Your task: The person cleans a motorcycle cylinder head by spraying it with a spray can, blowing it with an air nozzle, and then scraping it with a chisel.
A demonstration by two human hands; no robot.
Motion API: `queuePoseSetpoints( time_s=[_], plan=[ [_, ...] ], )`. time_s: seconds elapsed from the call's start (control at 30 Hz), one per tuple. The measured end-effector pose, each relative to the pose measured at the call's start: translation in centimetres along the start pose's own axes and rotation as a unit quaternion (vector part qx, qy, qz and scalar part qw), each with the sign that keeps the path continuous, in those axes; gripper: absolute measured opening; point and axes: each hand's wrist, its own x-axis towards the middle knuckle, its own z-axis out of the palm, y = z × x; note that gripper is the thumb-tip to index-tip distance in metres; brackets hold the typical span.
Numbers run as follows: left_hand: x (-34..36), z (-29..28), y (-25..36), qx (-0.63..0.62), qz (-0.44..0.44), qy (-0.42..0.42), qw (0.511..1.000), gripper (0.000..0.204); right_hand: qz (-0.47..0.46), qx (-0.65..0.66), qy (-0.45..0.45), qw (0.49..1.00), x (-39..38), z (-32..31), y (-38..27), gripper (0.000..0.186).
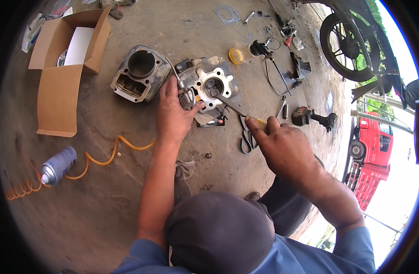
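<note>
My left hand (175, 109) is closed around a metal air blow gun (186, 97), its thin nozzle angled up and away. The thumb of that hand reaches the near edge of an engine cylinder head (209, 75), which has a pale star-shaped face. In my right hand (287, 148) is a long-bladed scraper (232, 106) with a yellow handle. Its tip sits in the round hollow of the cylinder head; the exact tip shape is hard to make out. Left of the head stands a cylinder block (141, 73) with an open bore.
An open cardboard box (58, 100), a spray can (58, 165) and a coiled orange hose (113, 155) lie leftward. Scissors (247, 139), an impact wrench (314, 118), a yellow-lidded jar (237, 56) and a gasket (226, 14) are around the head. A motorcycle wheel (326, 43) stands far right.
</note>
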Motion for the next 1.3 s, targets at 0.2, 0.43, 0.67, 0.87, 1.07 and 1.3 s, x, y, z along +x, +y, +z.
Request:
queuePoseSetpoints(
  time_s=[0.2,0.43,0.67,0.87,1.07,1.3],
  plan=[
    [0.5,0.1,-0.4,0.014,0.023,0.013,1.000,0.105,0.011,-0.015,0.026,0.999,1.0,0.1,-0.4,0.057],
    [0.3,0.1,-0.9,-0.013,0.044,0.029,0.999,0.105,0.027,0.006,0.011,1.000,0.9,-0.1,-0.6,0.059],
    [0.1,0.4,-1.0,0.017,0.041,0.029,0.999,0.106,0.051,0.019,-0.048,0.997,0.0,-0.5,-0.7,0.056],
    [0.5,0.2,-0.4,0.016,0.021,0.007,1.000,0.105,0.012,0.019,0.016,1.000,0.1,-0.1,-0.3,0.052],
    [0.5,0.4,-0.8,-0.004,0.038,0.021,0.999,0.106,0.030,0.017,0.008,0.999,1.5,-0.5,-0.8,0.053],
    [0.3,0.1,-0.6,0.003,0.045,0.023,0.999,0.105,0.030,0.022,-0.012,0.999,0.5,0.1,-0.9,0.056]
  ],
)
